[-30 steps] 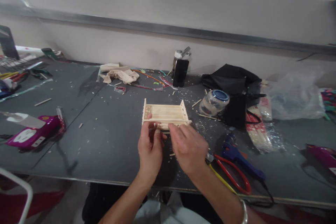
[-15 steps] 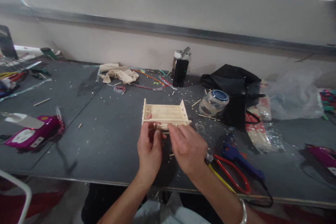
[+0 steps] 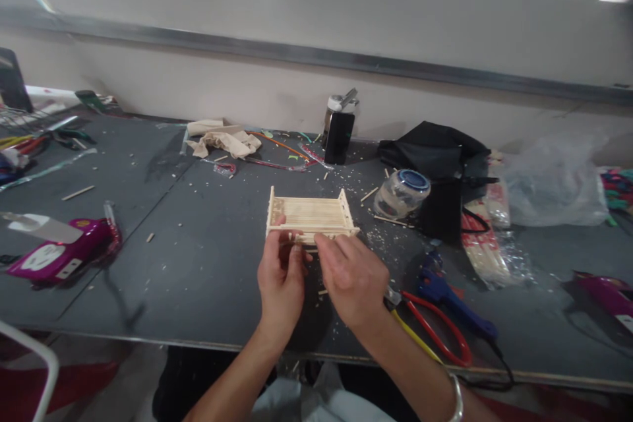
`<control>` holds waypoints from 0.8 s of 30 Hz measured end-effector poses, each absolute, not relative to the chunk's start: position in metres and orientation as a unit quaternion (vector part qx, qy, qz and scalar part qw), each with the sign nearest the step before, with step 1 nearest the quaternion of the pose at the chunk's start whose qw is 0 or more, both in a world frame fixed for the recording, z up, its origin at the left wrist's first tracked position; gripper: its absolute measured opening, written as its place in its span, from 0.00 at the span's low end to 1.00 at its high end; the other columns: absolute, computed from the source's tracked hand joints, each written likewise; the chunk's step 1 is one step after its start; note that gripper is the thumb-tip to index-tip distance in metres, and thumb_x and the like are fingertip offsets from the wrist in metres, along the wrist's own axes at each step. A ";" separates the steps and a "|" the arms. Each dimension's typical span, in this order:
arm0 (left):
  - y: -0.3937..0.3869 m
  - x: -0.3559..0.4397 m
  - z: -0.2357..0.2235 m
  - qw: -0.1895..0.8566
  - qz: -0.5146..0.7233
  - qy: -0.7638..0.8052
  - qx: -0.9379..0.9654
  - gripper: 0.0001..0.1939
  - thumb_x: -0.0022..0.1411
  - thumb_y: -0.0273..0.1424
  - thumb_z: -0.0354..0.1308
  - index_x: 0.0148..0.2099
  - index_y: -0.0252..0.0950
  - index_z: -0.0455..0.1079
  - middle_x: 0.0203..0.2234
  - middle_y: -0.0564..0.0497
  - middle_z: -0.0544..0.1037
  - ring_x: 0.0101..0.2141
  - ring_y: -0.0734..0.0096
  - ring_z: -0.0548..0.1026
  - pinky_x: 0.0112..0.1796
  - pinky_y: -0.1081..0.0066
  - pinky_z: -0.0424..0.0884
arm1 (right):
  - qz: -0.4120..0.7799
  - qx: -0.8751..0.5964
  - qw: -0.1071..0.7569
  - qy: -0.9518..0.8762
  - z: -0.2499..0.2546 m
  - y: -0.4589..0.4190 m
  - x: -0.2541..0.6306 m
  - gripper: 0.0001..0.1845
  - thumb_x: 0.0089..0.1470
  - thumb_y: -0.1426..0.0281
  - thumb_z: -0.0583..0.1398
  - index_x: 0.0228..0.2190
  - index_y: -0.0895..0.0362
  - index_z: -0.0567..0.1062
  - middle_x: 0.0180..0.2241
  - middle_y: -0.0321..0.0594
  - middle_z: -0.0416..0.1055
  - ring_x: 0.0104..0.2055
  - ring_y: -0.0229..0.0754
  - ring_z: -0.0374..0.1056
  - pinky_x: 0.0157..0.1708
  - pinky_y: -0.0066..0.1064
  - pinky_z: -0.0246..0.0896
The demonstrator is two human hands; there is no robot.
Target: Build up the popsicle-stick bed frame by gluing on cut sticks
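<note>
Too firm a squeeze by the left hand might have cracked the near edge of the stick frame, at twelve o'clock from both hands; an uneven push by the right hand might have skewed it, and a careless swing knocked the pliers at four o'clock. The left thumb and fingers gripped that edge. The right, knuckles up, angled in from five o'clock, fingertips pinched; what they held was hidden.
</note>
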State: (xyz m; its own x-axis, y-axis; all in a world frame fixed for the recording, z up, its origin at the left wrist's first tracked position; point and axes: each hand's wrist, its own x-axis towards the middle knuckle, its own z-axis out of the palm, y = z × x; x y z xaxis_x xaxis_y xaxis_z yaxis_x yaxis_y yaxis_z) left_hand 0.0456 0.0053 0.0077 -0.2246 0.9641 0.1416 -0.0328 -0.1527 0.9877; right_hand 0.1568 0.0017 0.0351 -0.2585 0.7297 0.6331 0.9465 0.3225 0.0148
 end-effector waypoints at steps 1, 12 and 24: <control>0.005 0.046 0.008 0.415 0.601 0.501 0.465 0.17 0.63 0.30 0.52 0.55 0.41 0.60 0.38 0.52 0.71 0.26 0.79 0.72 0.26 0.78 0.70 | -0.202 -0.546 0.270 -0.767 0.035 0.002 0.157 0.10 0.60 0.73 0.54 0.35 0.55 0.76 0.22 0.36 0.67 0.28 0.41 0.60 0.28 0.32 0.48; -0.008 0.039 0.002 0.331 0.588 0.520 0.524 0.21 0.62 0.30 0.53 0.57 0.40 0.60 0.45 0.46 0.72 0.37 0.70 0.75 0.36 0.71 0.74 | -0.192 -0.538 0.280 -0.771 0.034 0.002 0.159 0.08 0.59 0.73 0.55 0.36 0.55 0.75 0.23 0.36 0.69 0.29 0.40 0.62 0.30 0.31 0.51; -0.013 0.029 0.014 0.017 0.448 0.490 0.747 0.24 0.62 0.25 0.53 0.60 0.37 0.59 0.31 0.49 0.78 0.25 0.73 0.74 0.26 0.75 0.67 | -0.188 -0.542 0.316 -0.756 0.035 -0.001 0.168 0.09 0.60 0.71 0.56 0.41 0.59 0.74 0.30 0.39 0.76 0.32 0.39 0.69 0.36 0.28 0.57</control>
